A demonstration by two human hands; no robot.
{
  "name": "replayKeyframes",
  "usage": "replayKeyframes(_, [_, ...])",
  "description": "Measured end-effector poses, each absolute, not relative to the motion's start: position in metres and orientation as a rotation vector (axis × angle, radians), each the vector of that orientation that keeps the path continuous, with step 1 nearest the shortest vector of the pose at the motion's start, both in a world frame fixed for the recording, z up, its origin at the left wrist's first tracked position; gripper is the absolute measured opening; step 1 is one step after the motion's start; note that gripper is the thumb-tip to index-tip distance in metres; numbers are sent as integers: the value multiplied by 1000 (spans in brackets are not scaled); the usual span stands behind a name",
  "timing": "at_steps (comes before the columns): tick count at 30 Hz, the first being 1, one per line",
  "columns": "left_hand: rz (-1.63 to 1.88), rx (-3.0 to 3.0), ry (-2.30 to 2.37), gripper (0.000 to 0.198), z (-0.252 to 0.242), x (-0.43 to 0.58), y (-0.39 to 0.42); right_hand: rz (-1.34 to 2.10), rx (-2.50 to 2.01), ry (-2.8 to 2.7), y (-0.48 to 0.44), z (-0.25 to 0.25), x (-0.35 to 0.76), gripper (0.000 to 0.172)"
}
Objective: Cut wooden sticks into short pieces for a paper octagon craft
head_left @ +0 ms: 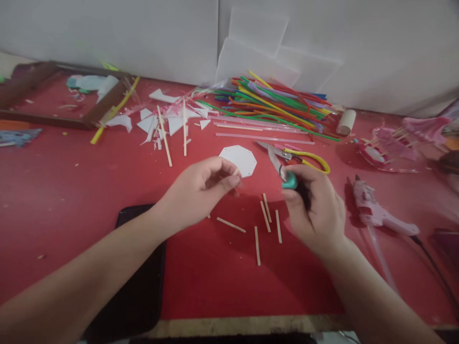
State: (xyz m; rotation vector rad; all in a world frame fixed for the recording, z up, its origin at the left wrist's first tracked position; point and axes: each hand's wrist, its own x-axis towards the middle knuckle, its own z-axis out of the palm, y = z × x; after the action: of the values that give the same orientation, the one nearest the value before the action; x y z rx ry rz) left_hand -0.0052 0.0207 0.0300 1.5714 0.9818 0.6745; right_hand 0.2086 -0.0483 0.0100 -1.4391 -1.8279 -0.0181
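Note:
My right hand (315, 210) is closed round the green handle of a small knife (276, 162), its blade pointing up and to the left. My left hand (208, 186) is pinched, thumb against forefinger; a tiny pale tip shows there, but I cannot make out what it is. Just behind the left fingertips lies a white paper octagon (241, 160) with small marks near its corners. Several short wooden sticks (257, 246) are scattered on the red table (215, 282) between and below my hands. Yellow-handled scissors (308, 160) lie behind the knife.
Two longer sticks (164, 136) lie near white paper scraps (175, 125). Coloured pipe cleaners (279, 98) are piled at the back. At right are a pink glue gun (380, 210) with a cord and a pink frilled piece (390, 145). A black tray-like object (132, 282) lies under my left forearm.

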Motion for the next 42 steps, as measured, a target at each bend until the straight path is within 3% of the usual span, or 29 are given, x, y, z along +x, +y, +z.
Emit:
replayKeyframes(4, [454, 883, 729, 17, 23, 6, 15, 92, -1423, -1861, -53, 9, 202, 28])
replayKeyframes(10, [429, 723, 666, 15, 19, 6, 17, 73, -1523, -1858, -51, 13, 202, 20])
replayKeyframes(15, [563, 1041, 733, 16, 13, 5, 17, 116, -1433, -1970, -53, 16, 204, 18])
replayKeyframes(20, [848, 1585, 825, 3, 7, 4, 10, 222, -1238, -2108, -53, 19, 202, 18])
replayKeyframes(26, [832, 1639, 784, 9, 10, 1, 8, 140, -1220, -2105, -53, 18, 199, 12])
replayKeyframes(32, [789, 1640, 794, 2, 12, 3, 8, 117, -1248, -2088, -54, 19, 199, 12])
replayKeyframes(42, [983, 1478, 961, 18, 13, 4, 14, -58, -2017, -1914, -40, 1, 217, 24])
